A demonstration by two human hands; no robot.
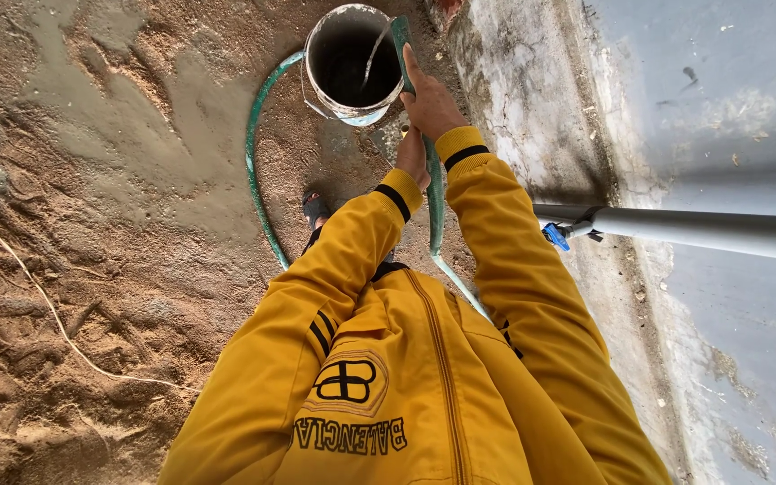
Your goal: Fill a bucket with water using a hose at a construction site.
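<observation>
A green hose [253,171] loops over sandy ground and comes up to a dirty grey bucket [321,81] in front of me. My right hand [428,103] is shut on the hose just behind its end, which points over the bucket's rim, and a thin stream of water falls into the dark inside. My left hand [411,154] grips the same hose a little lower, next to my right wrist. Both arms are in yellow sleeves with black-striped cuffs.
A grey pipe [702,230] with a blue tap handle [555,236] sticks out from the rough grey wall [729,108] on the right. Wet patches and loose sand cover the ground. A thin pale cord [38,287] runs across the sand at left. My sandalled foot [315,208] stands near the bucket.
</observation>
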